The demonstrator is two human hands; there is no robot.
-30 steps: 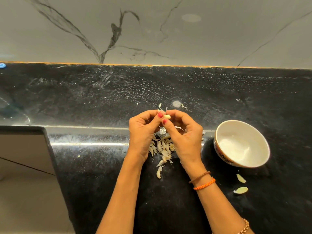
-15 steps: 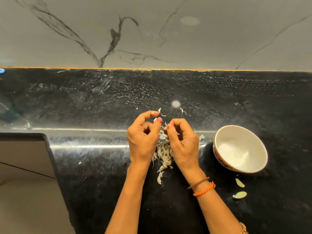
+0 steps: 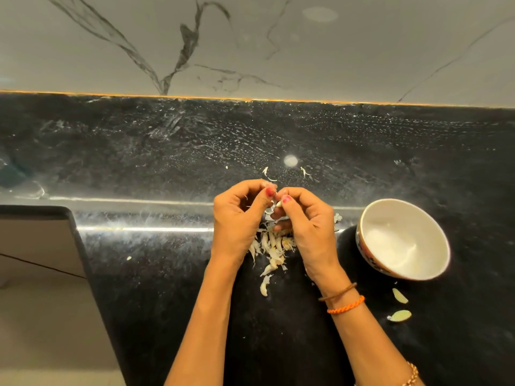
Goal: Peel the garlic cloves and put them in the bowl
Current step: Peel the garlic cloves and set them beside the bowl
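Between both thumbs, right hand (image 3: pixel 309 232) pinches garlic clove (image 3: pixel 278 203).

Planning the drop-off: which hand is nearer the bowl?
Right. The right hand sits just left of the bowl; the left hand is farther left, beyond it.

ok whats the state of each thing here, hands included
left hand: fingers curled, pinching the garlic clove
right hand: fingers curled, pinching the same clove
garlic clove: held between both hands' fingertips above the counter
bowl: upright
peel pile: loose on the counter
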